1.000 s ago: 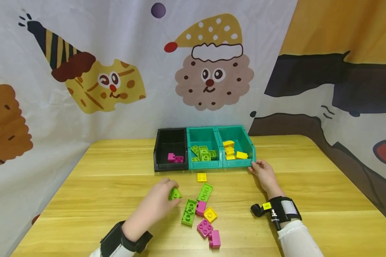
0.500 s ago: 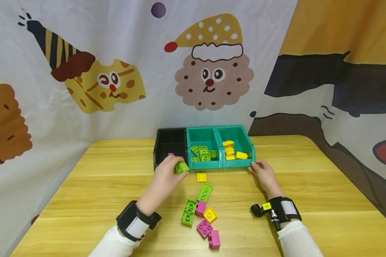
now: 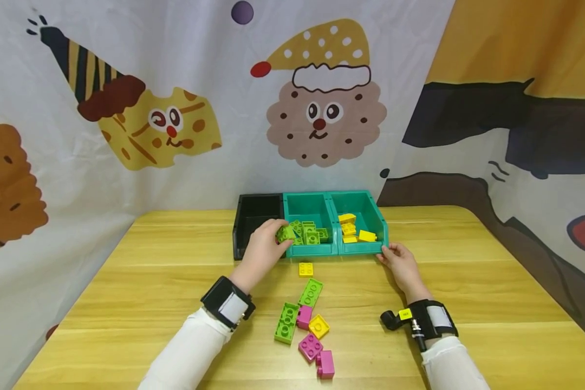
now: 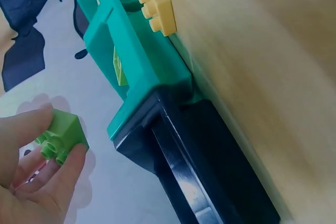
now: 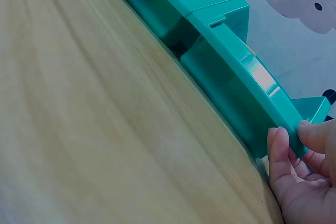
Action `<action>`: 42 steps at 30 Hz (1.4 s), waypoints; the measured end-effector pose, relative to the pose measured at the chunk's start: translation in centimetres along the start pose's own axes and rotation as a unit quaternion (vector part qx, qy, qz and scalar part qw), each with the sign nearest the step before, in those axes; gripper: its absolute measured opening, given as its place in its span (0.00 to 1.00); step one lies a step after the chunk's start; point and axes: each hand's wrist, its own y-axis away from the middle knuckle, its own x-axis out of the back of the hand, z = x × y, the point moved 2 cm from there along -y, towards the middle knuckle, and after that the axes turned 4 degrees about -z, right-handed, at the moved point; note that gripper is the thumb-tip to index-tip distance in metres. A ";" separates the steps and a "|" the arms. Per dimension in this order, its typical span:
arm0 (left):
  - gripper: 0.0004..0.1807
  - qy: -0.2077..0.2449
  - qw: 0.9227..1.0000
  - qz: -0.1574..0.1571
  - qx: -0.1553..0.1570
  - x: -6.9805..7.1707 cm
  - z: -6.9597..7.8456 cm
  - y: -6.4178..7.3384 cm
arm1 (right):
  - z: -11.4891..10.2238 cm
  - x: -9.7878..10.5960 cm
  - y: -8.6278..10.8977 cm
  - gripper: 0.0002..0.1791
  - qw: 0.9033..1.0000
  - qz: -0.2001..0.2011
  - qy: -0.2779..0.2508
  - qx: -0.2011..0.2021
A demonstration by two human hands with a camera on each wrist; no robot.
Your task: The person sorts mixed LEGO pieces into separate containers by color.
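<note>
My left hand (image 3: 262,245) pinches a lime-green toy building brick (image 3: 285,233) between thumb and fingers. It is over the front of the divide between the black bin (image 3: 258,201) and the middle teal bin (image 3: 308,198). In the left wrist view the brick (image 4: 71,129) shows its studs and sits above the bin rims. Several green bricks (image 3: 312,237) lie in the middle bin. At the far end of the row, my right hand (image 3: 402,269) grips the front corner of the right teal bin (image 5: 262,108), thumb on one side and fingers on the other.
Yellow bricks (image 3: 348,228) lie in the right bin. On the table (image 3: 151,281) before the bins are a yellow brick (image 3: 305,269), green bricks (image 3: 286,323), pink bricks (image 3: 310,346) and another yellow brick (image 3: 319,326). A printed curtain (image 3: 190,184) hangs behind the table.
My left hand has carried the green brick from the table forward and to the right, past the black bin's front up to the middle bin. My right hand has stayed at the bin corner.
</note>
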 end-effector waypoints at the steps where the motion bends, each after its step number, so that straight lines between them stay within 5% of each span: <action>1: 0.22 -0.001 1.000 -0.004 0.000 -0.2 0.1 -0.3 | 0.0 0.0 0.0 0.15 1.000 0.000 -0.002 0.001; 11: 0.23 -0.045 0.998 -0.025 -0.042 -2.1 0.0 -2.5 | 0.1 -0.1 0.0 0.15 1.000 -0.002 -0.003 0.006; 25: 0.22 -0.140 0.985 -0.060 -0.081 -3.8 0.1 -3.1 | 0.0 -0.3 0.3 0.14 1.000 0.002 -0.011 0.007; 32: 0.17 -0.196 0.976 -0.069 -0.070 -4.5 0.8 -3.3 | 0.1 -0.2 0.5 0.12 1.000 0.000 -0.002 0.003; 42: 0.15 -0.287 0.951 -0.105 -0.035 -5.4 1.6 -3.4 | 0.0 -0.1 0.6 0.12 1.000 0.001 -0.007 0.005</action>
